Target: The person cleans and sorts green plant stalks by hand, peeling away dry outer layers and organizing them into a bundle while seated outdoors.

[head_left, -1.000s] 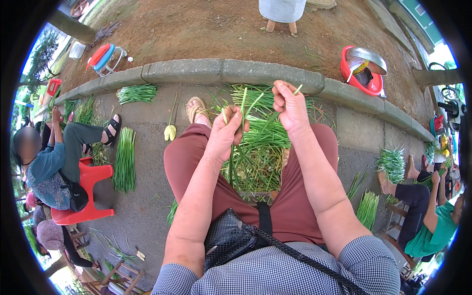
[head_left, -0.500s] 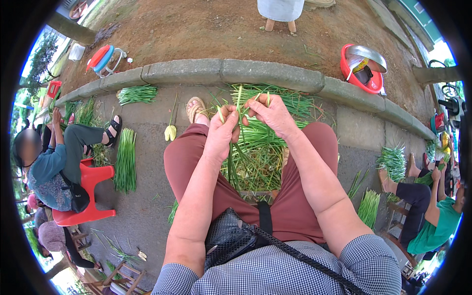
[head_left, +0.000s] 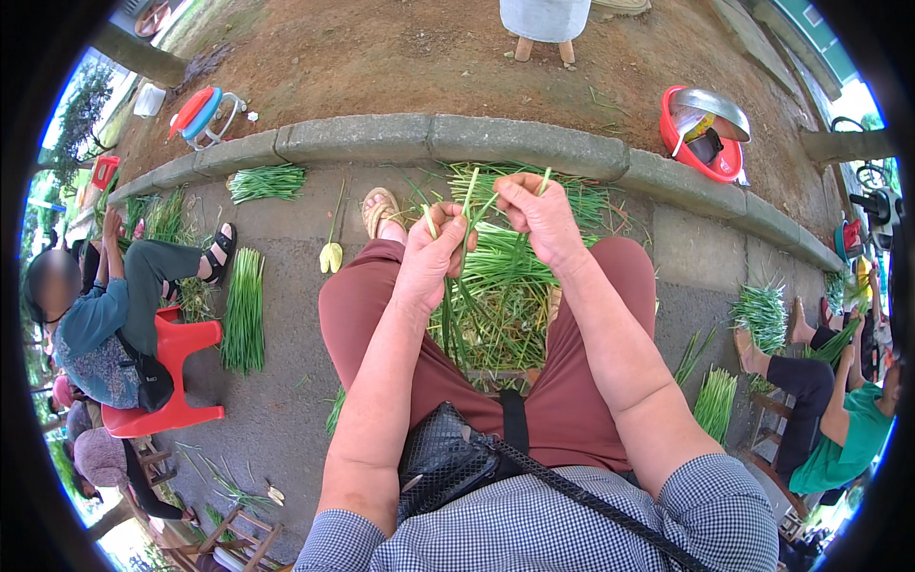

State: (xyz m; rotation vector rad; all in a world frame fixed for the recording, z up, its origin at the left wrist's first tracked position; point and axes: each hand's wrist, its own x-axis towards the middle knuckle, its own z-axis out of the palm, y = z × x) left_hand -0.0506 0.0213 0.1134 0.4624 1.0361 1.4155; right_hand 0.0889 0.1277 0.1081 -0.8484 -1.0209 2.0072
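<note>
Both hands are raised above the lap, between the knees. My left hand (head_left: 436, 246) is closed around a few long green chives (head_left: 454, 315), whose dark leaf ends hang below it and whose pale stem ends stick up. My right hand (head_left: 538, 217) pinches chive stalks too, with a pale stem tip (head_left: 544, 181) rising above its fingers. A thin strand runs between the two hands. Below them lies a loose heap of chives (head_left: 500, 259) over yellowish trimmings (head_left: 505, 336). More chives (head_left: 581, 202) are spread by the curb beyond.
A stone curb (head_left: 353, 138) arcs across the far side. Chive bundles (head_left: 245, 310) lie on the paving at left and right. A red basin (head_left: 675, 143) with a metal lid stands beyond the curb. People sit on both sides, one on a red plastic chair (head_left: 186, 355).
My right hand has moved slightly up and farther from the left, with the stalk in its fingers. The left hand has barely moved. A person at right has shifted a chive bunch.
</note>
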